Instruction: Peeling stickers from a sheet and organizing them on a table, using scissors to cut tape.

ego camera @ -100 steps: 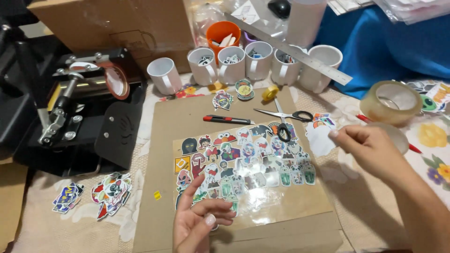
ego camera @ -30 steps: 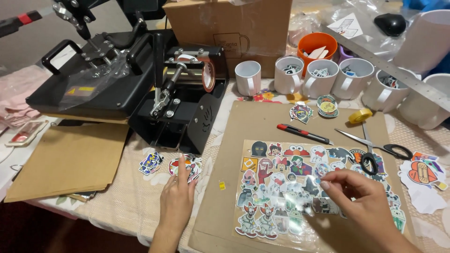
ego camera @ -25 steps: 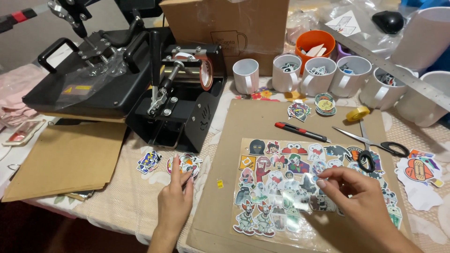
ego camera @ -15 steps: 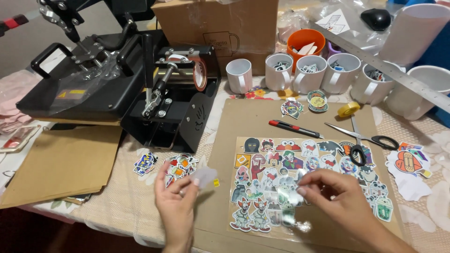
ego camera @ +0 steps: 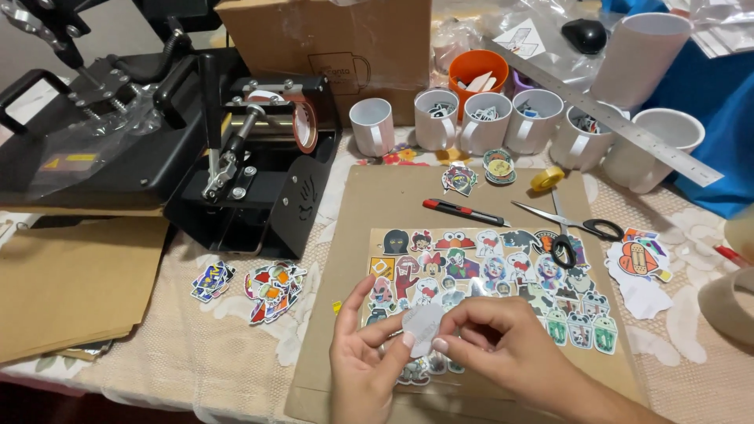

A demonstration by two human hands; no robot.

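Both hands meet low in the head view over a sheet of colourful cartoon stickers [ego camera: 503,283] lying on a brown cardboard board [ego camera: 377,212]. My left hand [ego camera: 363,363] and my right hand [ego camera: 496,343] pinch a small pale sticker piece [ego camera: 422,330] between thumbs and fingertips, its blank side up. The piece hangs just above the sheet's lower left part. A pile of loose cut stickers [ego camera: 271,289] lies to the left of the board.
A black heat press [ego camera: 102,133] and mug press [ego camera: 263,169] stand at the left, brown paper sheets [ego camera: 71,283] in front. White mugs [ego camera: 440,118], an orange cup [ego camera: 479,74], a metal ruler [ego camera: 605,110], scissors [ego camera: 561,228], a red cutter [ego camera: 463,212] and tape rolls [ego camera: 730,302] lie beyond and right.
My left hand left the loose sticker pile and came to the sheet. Both hands now hold a pale sticker piece between them. The view shifted slightly.
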